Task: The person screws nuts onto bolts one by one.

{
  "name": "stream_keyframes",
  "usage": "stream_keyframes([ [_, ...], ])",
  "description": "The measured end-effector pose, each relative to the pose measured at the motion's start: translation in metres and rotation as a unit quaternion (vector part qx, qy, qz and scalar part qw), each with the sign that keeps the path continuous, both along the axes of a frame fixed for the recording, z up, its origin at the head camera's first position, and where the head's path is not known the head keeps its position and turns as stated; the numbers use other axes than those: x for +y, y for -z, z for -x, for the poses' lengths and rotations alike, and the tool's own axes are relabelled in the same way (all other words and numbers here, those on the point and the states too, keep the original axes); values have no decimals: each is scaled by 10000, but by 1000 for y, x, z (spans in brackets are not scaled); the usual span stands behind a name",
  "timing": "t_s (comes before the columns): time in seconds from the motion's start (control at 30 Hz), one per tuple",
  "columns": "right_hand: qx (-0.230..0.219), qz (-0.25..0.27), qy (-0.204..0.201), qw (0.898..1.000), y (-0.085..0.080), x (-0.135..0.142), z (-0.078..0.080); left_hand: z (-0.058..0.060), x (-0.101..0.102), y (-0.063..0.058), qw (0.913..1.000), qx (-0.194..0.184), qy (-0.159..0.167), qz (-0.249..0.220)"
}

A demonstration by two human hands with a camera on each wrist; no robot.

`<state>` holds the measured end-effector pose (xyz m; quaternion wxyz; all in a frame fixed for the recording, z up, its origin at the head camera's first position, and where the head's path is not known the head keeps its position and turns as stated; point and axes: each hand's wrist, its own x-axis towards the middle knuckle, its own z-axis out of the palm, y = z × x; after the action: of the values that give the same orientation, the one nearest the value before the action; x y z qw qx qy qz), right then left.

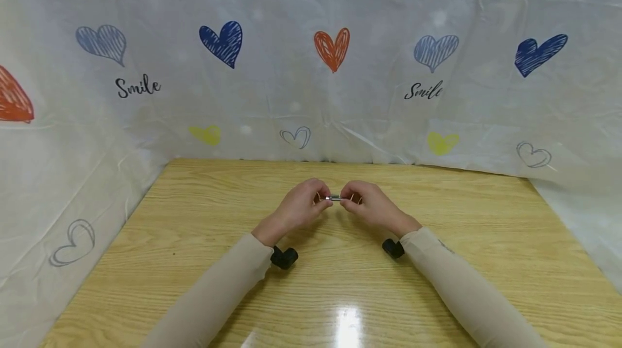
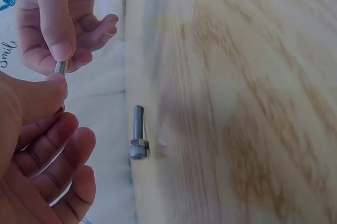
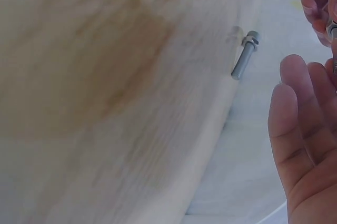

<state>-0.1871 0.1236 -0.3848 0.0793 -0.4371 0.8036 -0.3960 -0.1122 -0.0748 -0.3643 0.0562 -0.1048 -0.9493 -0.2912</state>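
Note:
Above the table, my left hand point(image 1: 302, 205) and my right hand point(image 1: 371, 205) face each other and pinch a small metal bolt from opposite ends. In the left wrist view, the bolt's threaded shaft point(image 2: 61, 67) shows between the right hand's point(image 2: 55, 21) fingertips and the left hand's point(image 2: 37, 145) thumb. A nut point(image 3: 331, 28) appears at the left hand's fingertips at the right wrist view's edge; fingers hide the rest. A second bolt point(image 2: 138, 124) lies on the table near its far edge, with a nut point(image 2: 139, 143) beside its head.
The wooden table point(image 1: 218, 197) ends at a pale cloth backdrop point(image 1: 291, 94) printed with hearts and "Smile". Black wrist cameras, left point(image 1: 284, 257) and right point(image 1: 392, 248), hang under the wrists, close to the tabletop.

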Motion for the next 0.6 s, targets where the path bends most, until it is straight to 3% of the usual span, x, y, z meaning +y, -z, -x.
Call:
stream_keyframes([
  [0.33,58,-369,-246,9990,3,-10,10,6,-9,3,9989,-293,-49,357],
  [0.6,-61,-849,-430,9954,4,-17,18,11,-14,7,9975,-319,127,625],
])
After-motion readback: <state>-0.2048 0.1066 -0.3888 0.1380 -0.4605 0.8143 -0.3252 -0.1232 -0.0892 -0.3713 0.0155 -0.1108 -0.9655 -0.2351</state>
